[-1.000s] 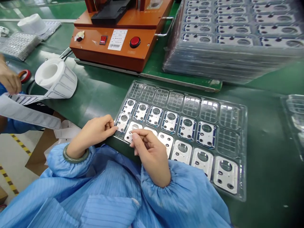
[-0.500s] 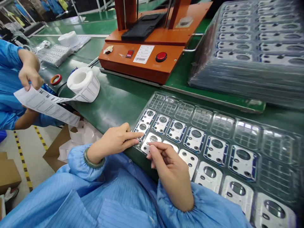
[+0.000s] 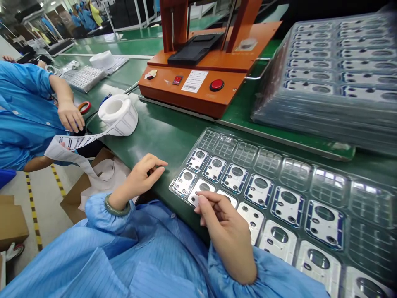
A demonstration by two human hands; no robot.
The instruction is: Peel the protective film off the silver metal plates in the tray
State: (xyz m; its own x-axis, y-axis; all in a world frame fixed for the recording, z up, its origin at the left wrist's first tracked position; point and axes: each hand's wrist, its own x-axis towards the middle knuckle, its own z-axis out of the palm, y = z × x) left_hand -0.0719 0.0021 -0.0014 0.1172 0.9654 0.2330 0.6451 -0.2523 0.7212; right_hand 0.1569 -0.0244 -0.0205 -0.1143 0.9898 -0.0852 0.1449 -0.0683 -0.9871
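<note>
A clear plastic tray (image 3: 269,159) holds rows of flat white-and-silver plates with round openings, several edged in blue. My left hand (image 3: 141,176) hovers just left of the tray, thumb and forefinger apart, holding nothing. At the tray's near left corner, one plate (image 3: 185,182) lies in its pocket. My right hand (image 3: 228,231) is over the near edge, thumb and forefinger pinched together. Whatever may be between those fingertips is too small to make out. Beneath them lies another plate (image 3: 201,188), partly covered by the hand.
Behind the tray stands an orange press (image 3: 186,91) with a red button (image 3: 216,85). Stacked filled trays (image 3: 325,111) rise at the right. A label roll (image 3: 119,118) sits at the left, its strip by a co-worker's hand (image 3: 70,116). Below is an open cardboard box (image 3: 72,203).
My left hand has drawn back leftward off the tray, and the plate under its fingers now lies in the corner pocket. My right hand stays pinched. The co-worker's upper hand has left the label strip.
</note>
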